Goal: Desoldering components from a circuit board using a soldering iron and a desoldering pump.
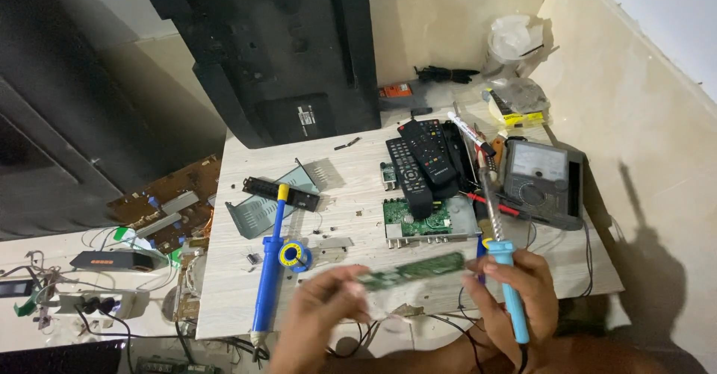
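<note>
bench check, all places ref the green open-case board (429,221) at mid table (351,195).

left hand (325,307): below-left of that board, at the near table edge, fingers pinched shut on one end of a narrow green circuit strip (414,271). strip is held off the table, roughly level, blurred; likely lifted so its face meets the iron. detail of its parts can't be read.

right hand (515,292): below-right of the board, fist closed round the blue handle of a soldering iron (497,217). shaft points up and away, tip over the board's right side, near the analog multimeter (541,180), so hot end is kept clear of both hands.

other items: remotes (418,161) stacked just above the board. blue desoldering pump (270,262) and solder reel (293,254) lie to its left, within reach. metal bracket (261,210) further left.
</note>
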